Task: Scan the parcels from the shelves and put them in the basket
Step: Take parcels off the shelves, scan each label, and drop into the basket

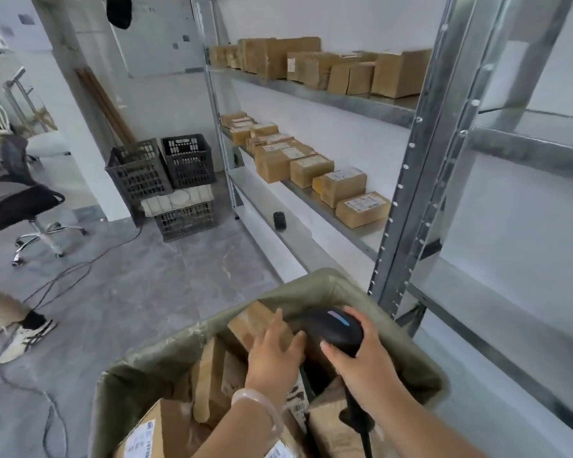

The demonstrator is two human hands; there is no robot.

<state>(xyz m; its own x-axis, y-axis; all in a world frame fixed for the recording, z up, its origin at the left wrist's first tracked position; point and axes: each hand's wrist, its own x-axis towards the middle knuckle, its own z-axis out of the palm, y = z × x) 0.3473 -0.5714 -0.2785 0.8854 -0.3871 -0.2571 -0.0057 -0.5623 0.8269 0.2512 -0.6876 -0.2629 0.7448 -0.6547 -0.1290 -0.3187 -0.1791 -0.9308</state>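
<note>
My right hand point(361, 361) grips a black barcode scanner point(334, 328) over the basket point(179, 352), a bin lined with an olive bag. My left hand point(272, 352) holds a brown cardboard parcel point(255, 320) at the far inner side of the basket, right beside the scanner's head. Several more cardboard parcels point(166, 431) lie inside the basket. On the metal shelving to the right, a row of labelled parcels point(341, 185) sits on the middle shelf point(358, 233). Larger boxes point(397, 77) stand on the upper shelf.
Black plastic crates point(186, 161) are stacked on the floor beside the shelf's end. A black office chair point(17, 203) stands at left. Cables point(47, 282) run over the grey floor. Another person's shoe point(27, 337) shows at the left edge. A small black cylinder point(279, 220) lies under the shelf.
</note>
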